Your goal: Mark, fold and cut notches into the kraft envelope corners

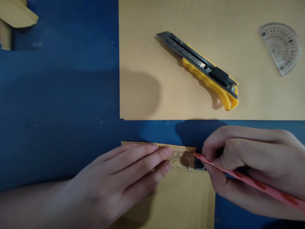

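Note:
My left hand [133, 178] lies flat with its fingers stretched out, pressing a clear ruler [177, 161] against a tan paper sheet [186, 200]. Much of the ruler is covered by those fingers; its right end runs past a notch at the sheet's top right, over blue. A pink pencil with red spots [250, 181] is pinched in my right hand [245, 165]. Its tip is at the ruler's upper right part, by the edge of the sheet. Whether the tip touches the paper, I cannot tell.
Above my hands, a larger tan sheet [138, 57] bears a yellow and black utility knife [202, 70], blade showing and pointing up-left. Right of it lies a clear protractor [282, 47]. Tan scraps [19, 14] sit at the top left of the blue work surface [59, 105].

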`<state>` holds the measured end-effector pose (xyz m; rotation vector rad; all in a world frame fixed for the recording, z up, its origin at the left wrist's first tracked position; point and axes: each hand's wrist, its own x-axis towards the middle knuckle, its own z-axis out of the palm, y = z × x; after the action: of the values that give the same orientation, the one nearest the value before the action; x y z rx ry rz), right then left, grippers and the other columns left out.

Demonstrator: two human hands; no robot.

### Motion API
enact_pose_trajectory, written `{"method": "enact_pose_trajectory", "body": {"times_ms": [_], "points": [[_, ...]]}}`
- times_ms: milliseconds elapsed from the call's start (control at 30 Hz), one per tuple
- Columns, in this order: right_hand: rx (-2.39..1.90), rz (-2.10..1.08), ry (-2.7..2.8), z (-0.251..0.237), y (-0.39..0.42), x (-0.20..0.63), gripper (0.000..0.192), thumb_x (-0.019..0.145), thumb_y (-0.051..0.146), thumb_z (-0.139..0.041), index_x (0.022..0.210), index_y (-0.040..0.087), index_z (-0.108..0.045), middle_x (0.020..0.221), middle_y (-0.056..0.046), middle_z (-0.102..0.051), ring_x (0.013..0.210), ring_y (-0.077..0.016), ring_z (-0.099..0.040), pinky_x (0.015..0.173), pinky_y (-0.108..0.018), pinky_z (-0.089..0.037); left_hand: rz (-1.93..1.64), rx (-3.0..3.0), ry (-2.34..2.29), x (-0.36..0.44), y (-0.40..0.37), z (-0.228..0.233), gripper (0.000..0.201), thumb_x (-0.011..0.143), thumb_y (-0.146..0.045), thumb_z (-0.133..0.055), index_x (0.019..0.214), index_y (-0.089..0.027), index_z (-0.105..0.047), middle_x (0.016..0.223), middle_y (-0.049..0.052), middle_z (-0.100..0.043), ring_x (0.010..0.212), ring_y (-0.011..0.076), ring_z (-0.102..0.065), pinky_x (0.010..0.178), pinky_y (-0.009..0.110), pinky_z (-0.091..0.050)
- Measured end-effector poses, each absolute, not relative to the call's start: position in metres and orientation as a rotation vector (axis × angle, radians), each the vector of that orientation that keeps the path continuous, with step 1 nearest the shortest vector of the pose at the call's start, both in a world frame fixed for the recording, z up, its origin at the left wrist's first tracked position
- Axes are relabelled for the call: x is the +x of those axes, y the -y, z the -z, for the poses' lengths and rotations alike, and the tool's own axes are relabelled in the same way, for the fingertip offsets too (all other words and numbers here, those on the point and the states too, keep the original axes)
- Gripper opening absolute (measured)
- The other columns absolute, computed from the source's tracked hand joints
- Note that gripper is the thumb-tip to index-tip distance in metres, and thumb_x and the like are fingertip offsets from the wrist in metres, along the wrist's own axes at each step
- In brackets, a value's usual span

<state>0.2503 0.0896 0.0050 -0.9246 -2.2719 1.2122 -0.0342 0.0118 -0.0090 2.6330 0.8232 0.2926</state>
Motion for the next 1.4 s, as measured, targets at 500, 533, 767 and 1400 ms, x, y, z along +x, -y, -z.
{"method": "enact_pose_trajectory", "body": {"times_ms": [500, 533, 767, 1400], "points": [[-0.938, -1.160, 2.294, -0.0079, -0.0896, 0.2474, 0.036, 0.098, 0.025, -0.062, 0.062, 0.022, -0.057, 0.068, 0.011, -0.069, 0.053, 0.0004, -0.063, 0.058, 0.000, -0.043, -0.287, 2.627, -0.829, -0.0332, -0.0107, 0.0087, 0.042, 0.117, -0.017, -0.033, 0.135, -0.017, -0.070, 0.144, 0.002, -0.071, 0.137, 0.0179, -0.060, 0.116, 0.030, -0.046], [-0.945, -1.153, 2.293, -0.0077, -0.0896, 0.2474, 0.036, 0.098, 0.024, -0.062, 0.062, 0.022, -0.057, 0.067, 0.010, -0.068, 0.053, 0.0004, -0.063, 0.058, 0.000, -0.043, -0.279, 2.626, -0.830, -0.0332, -0.0107, 0.0087, 0.041, 0.117, -0.016, -0.033, 0.136, -0.016, -0.070, 0.144, 0.002, -0.071, 0.137, 0.0180, -0.060, 0.116, 0.030, -0.046], [-0.937, -1.166, 2.323, -0.0051, -0.0878, 0.2505, 0.027, 0.090, 0.012, -0.064, 0.066, 0.020, -0.057, 0.072, 0.010, -0.068, 0.058, 0.0003, -0.064, 0.060, -0.001, -0.045, -0.265, 2.628, -0.828, -0.0336, -0.0113, 0.0085, 0.041, 0.118, -0.017, -0.032, 0.137, -0.016, -0.068, 0.146, 0.001, -0.070, 0.138, 0.0178, -0.058, 0.115, 0.031, -0.043], [-0.897, -1.058, 2.395, -0.0047, -0.0810, 0.2544, 0.023, 0.088, 0.006, -0.062, 0.074, 0.023, -0.053, 0.074, 0.003, -0.068, 0.060, -0.0052, -0.067, 0.055, -0.012, -0.052, -0.280, 2.598, -0.827, -0.0359, -0.0054, 0.0142, 0.043, 0.117, -0.014, -0.030, 0.144, -0.015, -0.064, 0.156, 0.004, -0.062, 0.144, 0.0203, -0.053, 0.120, 0.034, -0.038]]}}
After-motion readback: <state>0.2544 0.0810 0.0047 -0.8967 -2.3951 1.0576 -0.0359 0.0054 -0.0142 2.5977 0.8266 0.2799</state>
